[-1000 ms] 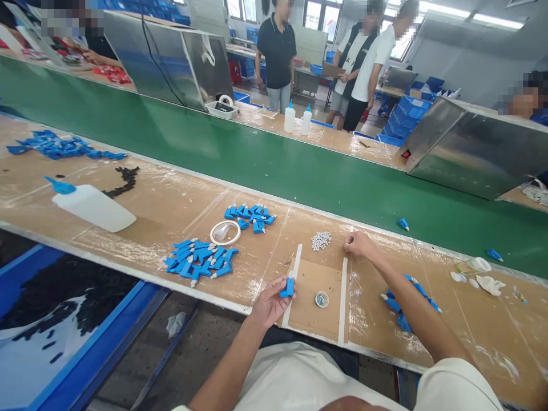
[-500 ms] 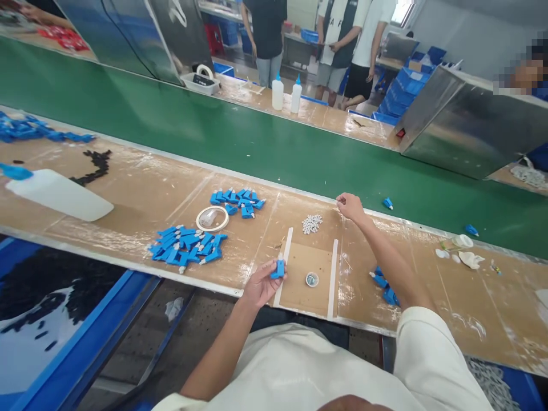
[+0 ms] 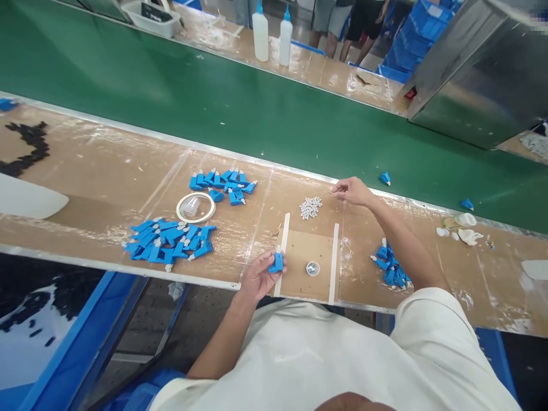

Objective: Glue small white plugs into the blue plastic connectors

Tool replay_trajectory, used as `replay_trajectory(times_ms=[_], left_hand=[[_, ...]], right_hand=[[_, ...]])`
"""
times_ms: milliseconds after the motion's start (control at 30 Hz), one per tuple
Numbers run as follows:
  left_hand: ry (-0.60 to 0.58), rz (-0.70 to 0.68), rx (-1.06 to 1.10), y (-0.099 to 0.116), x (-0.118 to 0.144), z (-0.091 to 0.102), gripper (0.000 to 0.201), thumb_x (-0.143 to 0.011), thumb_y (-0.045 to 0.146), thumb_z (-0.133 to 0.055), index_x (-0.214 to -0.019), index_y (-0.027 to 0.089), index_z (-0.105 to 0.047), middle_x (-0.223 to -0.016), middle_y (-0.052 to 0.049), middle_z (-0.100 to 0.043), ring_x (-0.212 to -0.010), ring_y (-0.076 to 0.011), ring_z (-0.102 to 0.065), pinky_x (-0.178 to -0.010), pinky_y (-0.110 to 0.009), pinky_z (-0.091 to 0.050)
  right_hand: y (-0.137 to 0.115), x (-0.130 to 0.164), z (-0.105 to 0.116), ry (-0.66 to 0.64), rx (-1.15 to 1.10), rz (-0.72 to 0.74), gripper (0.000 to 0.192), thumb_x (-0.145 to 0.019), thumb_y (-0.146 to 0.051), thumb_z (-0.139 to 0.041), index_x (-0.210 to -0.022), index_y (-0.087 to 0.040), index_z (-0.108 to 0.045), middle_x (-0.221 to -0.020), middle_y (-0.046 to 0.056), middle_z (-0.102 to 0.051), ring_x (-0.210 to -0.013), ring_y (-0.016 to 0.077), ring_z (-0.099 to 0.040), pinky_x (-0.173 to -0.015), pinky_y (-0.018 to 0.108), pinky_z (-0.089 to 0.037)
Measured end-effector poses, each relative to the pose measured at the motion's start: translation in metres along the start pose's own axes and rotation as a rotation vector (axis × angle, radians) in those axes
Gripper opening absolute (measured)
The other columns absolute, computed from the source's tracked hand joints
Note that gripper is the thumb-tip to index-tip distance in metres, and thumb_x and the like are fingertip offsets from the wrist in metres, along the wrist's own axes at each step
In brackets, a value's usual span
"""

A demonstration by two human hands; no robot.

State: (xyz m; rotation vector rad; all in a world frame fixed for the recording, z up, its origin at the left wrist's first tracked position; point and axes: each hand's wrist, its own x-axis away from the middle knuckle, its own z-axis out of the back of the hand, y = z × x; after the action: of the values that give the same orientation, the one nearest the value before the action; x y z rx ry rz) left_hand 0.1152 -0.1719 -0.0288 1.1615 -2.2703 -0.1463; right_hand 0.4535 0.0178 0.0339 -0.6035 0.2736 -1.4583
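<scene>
Indoors, along a long brown worktop (image 3: 240,231), shiny in patches and bordered on its far side by a green strip (image 3: 257,108). Below the near edge, at left, a blue bin (image 3: 92,319) with black pieces (image 3: 55,279) scattered over something white inside. Above that edge, a left hand (image 3: 257,275), thumb and fingers closed on a blue piece (image 3: 277,262), pale tip upward, just beside a strip of white tape (image 3: 283,234). Between that strip and a second tape strip (image 3: 334,262), a small round cup (image 3: 313,274) with shiny bits (image 3: 313,267) inside, too small to make out. To the right, a small cluster of blue pieces (image 3: 386,264), alongside the right forearm (image 3: 409,245). To the left, a larger heap of blue pieces (image 3: 171,240). Out at right, a small clear container (image 3: 466,219), contents unclear, beside white scraps (image 3: 470,236). Just beyond the heap, a cream ring (image 3: 179,209) lying flat around a clear plastic object (image 3: 190,205). Farther in, a right hand (image 3: 353,191), thumb and fingertips drawn close together, near a pile of small grey parts (image 3: 310,208); impossible to tell whether gripping anything. On the green strip, two loose blue pieces (image 3: 386,178). Across it, on a second worktop (image 3: 314,67), a white tray (image 3: 165,29) holding a black box (image 3: 156,12), and two squeeze bottles (image 3: 261,37) with blue caps and pale contents. Beyond, stacked blue crates (image 3: 423,34).
</scene>
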Motion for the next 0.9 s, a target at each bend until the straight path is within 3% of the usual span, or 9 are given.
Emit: replay_trajectory(times_ms=[133,300,500,667,900], left_hand=[[0.014,-0.022,0.016,0.000,0.000,0.002,0.026,-0.070,0.017,-0.084,-0.089,0.010,-0.068,-0.081,-0.006,-0.068,-0.069,-0.0129,-0.064,-0.059,-0.022,-0.054],[0.008,-0.050,0.019,-0.003,-0.002,0.002,0.023,-0.070,0.018,-0.084,-0.086,0.010,-0.070,-0.079,-0.006,-0.068,-0.070,-0.0131,-0.064,-0.060,-0.023,-0.054],[-0.007,-0.052,0.017,-0.004,-0.004,0.003,0.023,-0.072,0.019,-0.084,-0.088,0.010,-0.070,-0.082,-0.008,-0.070,-0.070,-0.0141,-0.065,-0.058,-0.022,-0.052],[-0.034,-0.055,0.009,-0.006,-0.006,0.005,0.026,-0.070,0.021,-0.086,-0.088,0.012,-0.070,-0.081,-0.007,-0.070,-0.068,-0.0137,-0.065,-0.055,-0.022,-0.051],[-0.021,-0.091,0.018,-0.005,-0.008,0.002,0.016,-0.075,0.014,-0.080,-0.084,0.010,-0.068,-0.080,-0.008,-0.069,-0.069,-0.0136,-0.064,-0.057,-0.022,-0.051]], right_hand=[[-0.011,0.007,-0.034,-0.042,0.176,0.246,0.015,-0.085,-0.020,-0.063,-0.088,-0.016,-0.078,-0.090,0.006,-0.077,-0.080,0.0174,-0.067,-0.077,0.027,-0.050],[-0.023,0.002,-0.043,-0.072,0.280,0.290,0.023,-0.090,-0.018,-0.057,-0.093,-0.017,-0.079,-0.096,0.008,-0.076,-0.085,0.0195,-0.065,-0.083,0.029,-0.047],[-0.033,-0.008,-0.040,-0.154,0.461,0.294,0.024,-0.089,-0.014,-0.055,-0.084,-0.017,-0.079,-0.089,0.010,-0.073,-0.084,0.0225,-0.063,-0.077,0.030,-0.043],[-0.048,-0.016,-0.041,-0.210,0.552,0.268,0.014,-0.076,-0.005,-0.064,-0.073,-0.015,-0.074,-0.086,0.015,-0.072,-0.083,0.0251,-0.064,-0.073,0.031,-0.042],[-0.058,-0.005,-0.037,-0.102,0.470,0.191,0.009,-0.074,-0.006,-0.065,-0.070,-0.013,-0.070,-0.087,0.018,-0.074,-0.084,0.0277,-0.068,-0.076,0.033,-0.047]])
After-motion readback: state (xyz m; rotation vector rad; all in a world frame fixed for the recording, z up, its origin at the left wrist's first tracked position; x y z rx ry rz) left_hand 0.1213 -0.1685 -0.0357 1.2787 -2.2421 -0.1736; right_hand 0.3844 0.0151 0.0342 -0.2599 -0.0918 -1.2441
